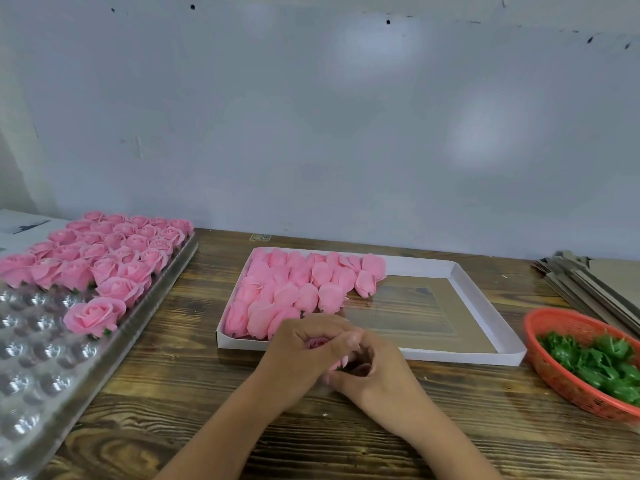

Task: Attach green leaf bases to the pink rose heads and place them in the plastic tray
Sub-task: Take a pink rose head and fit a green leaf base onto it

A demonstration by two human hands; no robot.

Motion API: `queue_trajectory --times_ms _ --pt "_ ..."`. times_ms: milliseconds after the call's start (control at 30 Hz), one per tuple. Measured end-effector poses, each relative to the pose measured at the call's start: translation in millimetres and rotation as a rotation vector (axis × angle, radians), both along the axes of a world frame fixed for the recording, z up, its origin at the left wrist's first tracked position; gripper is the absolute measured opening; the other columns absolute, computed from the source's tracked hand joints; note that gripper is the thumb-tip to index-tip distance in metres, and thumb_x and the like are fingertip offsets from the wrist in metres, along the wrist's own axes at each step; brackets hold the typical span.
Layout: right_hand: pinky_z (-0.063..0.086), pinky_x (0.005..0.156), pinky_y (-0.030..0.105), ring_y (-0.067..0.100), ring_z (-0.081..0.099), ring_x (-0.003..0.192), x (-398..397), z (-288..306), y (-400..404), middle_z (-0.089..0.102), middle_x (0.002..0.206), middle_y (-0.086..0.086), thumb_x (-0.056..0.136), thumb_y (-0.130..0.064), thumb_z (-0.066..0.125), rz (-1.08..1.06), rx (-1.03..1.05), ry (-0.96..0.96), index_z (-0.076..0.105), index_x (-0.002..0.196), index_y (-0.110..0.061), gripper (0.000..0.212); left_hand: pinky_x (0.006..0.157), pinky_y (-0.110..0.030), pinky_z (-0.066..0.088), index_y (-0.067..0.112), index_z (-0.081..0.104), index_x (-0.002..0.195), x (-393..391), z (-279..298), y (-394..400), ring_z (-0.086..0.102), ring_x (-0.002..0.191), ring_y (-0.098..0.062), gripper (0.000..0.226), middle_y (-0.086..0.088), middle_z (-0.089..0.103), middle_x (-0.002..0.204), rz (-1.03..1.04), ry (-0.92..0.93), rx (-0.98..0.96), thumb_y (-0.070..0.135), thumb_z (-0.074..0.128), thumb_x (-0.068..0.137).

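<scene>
Near the counter's front edge, the left hand [304,344] is wrapped round a pink rose head [318,342] and the right hand [372,370] pinches at its underside. Seat the leaf base squarely (judging by the task) before moving to the plastic tray [45,372] at the left edge. The leaf base itself is hidden between the fingers.

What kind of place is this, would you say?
Probably a small craft or assembly workbench for artificial flowers: a plastic tray filling with finished pink roses, a white box of loose rose heads, and a red basket of green leaf bases.
</scene>
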State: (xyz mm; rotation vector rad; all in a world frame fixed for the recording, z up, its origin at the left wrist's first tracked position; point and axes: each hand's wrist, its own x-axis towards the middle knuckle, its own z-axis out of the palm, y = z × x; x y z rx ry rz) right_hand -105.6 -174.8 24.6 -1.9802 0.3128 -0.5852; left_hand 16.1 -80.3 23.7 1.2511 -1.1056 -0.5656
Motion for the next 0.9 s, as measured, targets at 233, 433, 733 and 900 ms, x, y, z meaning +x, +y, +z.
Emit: queue_trajectory --times_ms 233,433,733,900 --pt "0.055 0.085 0.027 0.009 0.07 0.098 1.2 -1.1 -1.7 0.075 0.104 -0.005 0.081 -0.004 0.074 0.03 0.058 -0.023 0.067 0.117 -0.022 0.04 0.079 -0.016 0.052 0.043 0.077 0.097 0.2 -3.3 -1.9 0.064 0.111 0.001 0.017 0.022 0.069 0.119 0.023 -0.08 0.076 0.048 0.07 0.083" --pt "0.055 0.074 0.018 0.008 0.071 0.091 1.6 -4.9 -3.0 0.075 0.099 -0.008 0.079 -0.01 0.074 -0.061 0.171 -0.105 0.069 0.107 -0.026 0.032 0.088 -0.009 0.049 0.061 0.058 0.118 2.2 -6.4 -2.7 0.059 0.116 0.003 0.052 0.029 0.062 0.121 -0.007 -0.08 0.115 0.062 0.078 0.071" --pt "0.052 0.071 0.023 0.012 0.066 0.077 4.0 -8.0 2.8 0.07 0.08 -0.004 0.077 -0.012 0.076 0.019 0.021 0.022 0.068 0.092 -0.03 0.025 0.078 -0.026 0.059 0.033 0.08 0.091 -0.6 0.4 1.1 0.072 0.09 -0.011 0.025 0.004 0.077 0.093 0.021 -0.031 0.024 0.053 0.065 0.087" --pt "0.055 0.076 0.03 0.018 0.066 0.081 4.5 -8.4 1.9 0.072 0.084 -0.002 0.08 -0.011 0.074 0.047 0.057 -0.009 0.071 0.093 -0.028 0.022 0.083 -0.016 0.055 0.03 0.081 0.082 2.0 -1.2 -0.9 0.068 0.107 -0.004 0.016 0.01 0.077 0.105 -0.001 -0.018 0.095 0.038 0.071 0.09"
